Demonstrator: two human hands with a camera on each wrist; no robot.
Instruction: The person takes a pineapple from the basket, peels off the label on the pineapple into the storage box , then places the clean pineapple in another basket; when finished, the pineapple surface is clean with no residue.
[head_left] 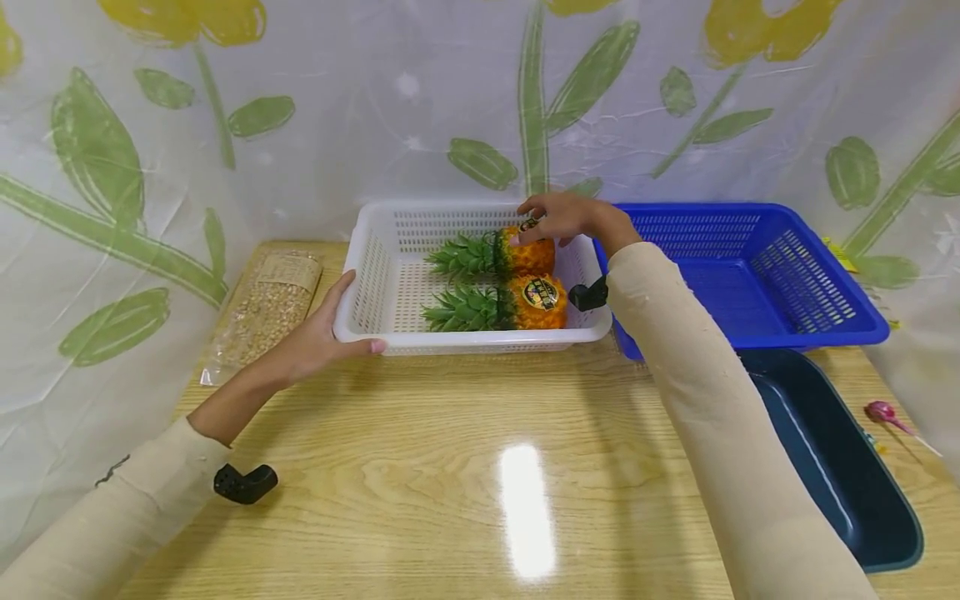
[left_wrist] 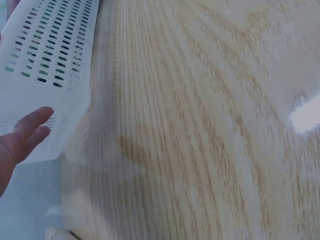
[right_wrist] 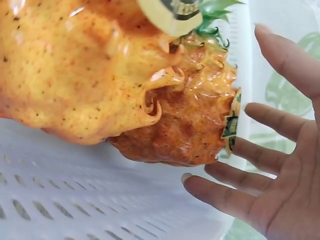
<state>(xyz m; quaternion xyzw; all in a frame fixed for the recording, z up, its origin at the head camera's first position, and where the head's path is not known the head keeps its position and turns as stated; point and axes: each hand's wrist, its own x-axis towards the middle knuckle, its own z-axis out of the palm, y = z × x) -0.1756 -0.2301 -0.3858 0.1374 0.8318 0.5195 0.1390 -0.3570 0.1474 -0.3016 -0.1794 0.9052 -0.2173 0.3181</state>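
Note:
Two glossy orange pineapples with green leafy crowns lie side by side in a white perforated basket (head_left: 401, 339), crowns to the left. The nearer pineapple (head_left: 542, 318) carries a round black-and-gold label. My right hand (head_left: 562, 218) is over the farther pineapple (right_wrist: 185, 120); in the right wrist view its fingers are spread and nearly straight, fingertips right beside that fruit and its label. At the basket's near left corner, my left hand (head_left: 318, 337) rests with its thumb along the front and its fingers stretched along the left side.
A blue perforated basket (head_left: 832, 333) stands just right of the white one. Nearer the right edge lies a dark green tray (head_left: 832, 467), with a pink lollipop-shaped thing (head_left: 881, 411) beside it. A clear bag of grains (head_left: 270, 308) lies at the left. Behind hangs a flower-printed curtain (head_left: 330, 108).

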